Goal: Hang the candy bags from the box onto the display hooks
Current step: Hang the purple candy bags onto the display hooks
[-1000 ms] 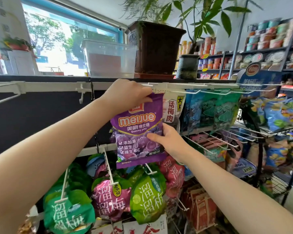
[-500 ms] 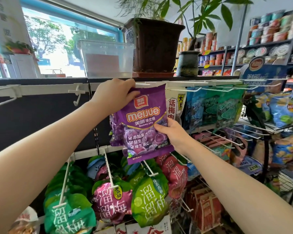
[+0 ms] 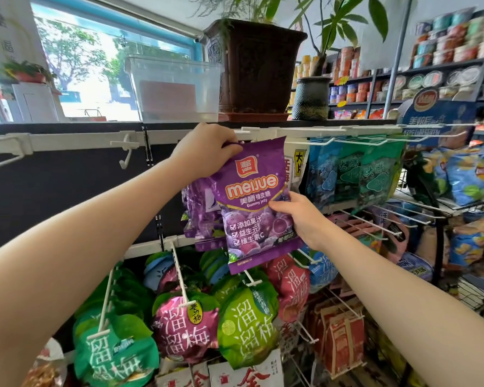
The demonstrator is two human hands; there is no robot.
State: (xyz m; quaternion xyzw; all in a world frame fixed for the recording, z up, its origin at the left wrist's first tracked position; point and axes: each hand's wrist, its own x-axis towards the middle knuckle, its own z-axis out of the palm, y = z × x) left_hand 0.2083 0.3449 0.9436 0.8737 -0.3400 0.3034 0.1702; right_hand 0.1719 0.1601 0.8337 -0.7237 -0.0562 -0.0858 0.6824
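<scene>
A purple gummy candy bag [image 3: 252, 202] is held up at the top rail of the display rack [image 3: 76, 141], tilted slightly. My left hand [image 3: 204, 152] pinches the bag's top left corner right below the rail. My right hand [image 3: 299, 219] grips the bag's right edge at mid height. Behind it, more purple candy bags [image 3: 200, 210] hang on a hook. The hook tip at the bag's top is hidden by my left hand. The box is not in view.
An empty white hook [image 3: 126, 152] sits left on the rail. Teal and green bags [image 3: 355, 174] hang to the right. Green and pink plum bags [image 3: 246, 328] fill the lower hooks. A clear tub [image 3: 176, 88] and plant pot [image 3: 257, 68] stand on the shelf above.
The purple bag has shifted right and tilted, its top now more exposed beside my left hand. My right hand moved up along the bag's right edge.
</scene>
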